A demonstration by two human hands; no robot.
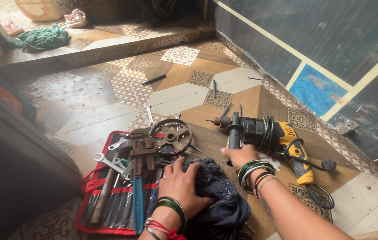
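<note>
Both hands busy: right hand (238, 156) clamped on drill (264, 133) side handle, chuck pointing left along floor; left hand (181, 183) presses flat on dark cloth (220, 200).

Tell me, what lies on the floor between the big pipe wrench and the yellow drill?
In the head view, a dark round wheel lies between the pipe wrench and the drill, beside the tool roll.
</note>
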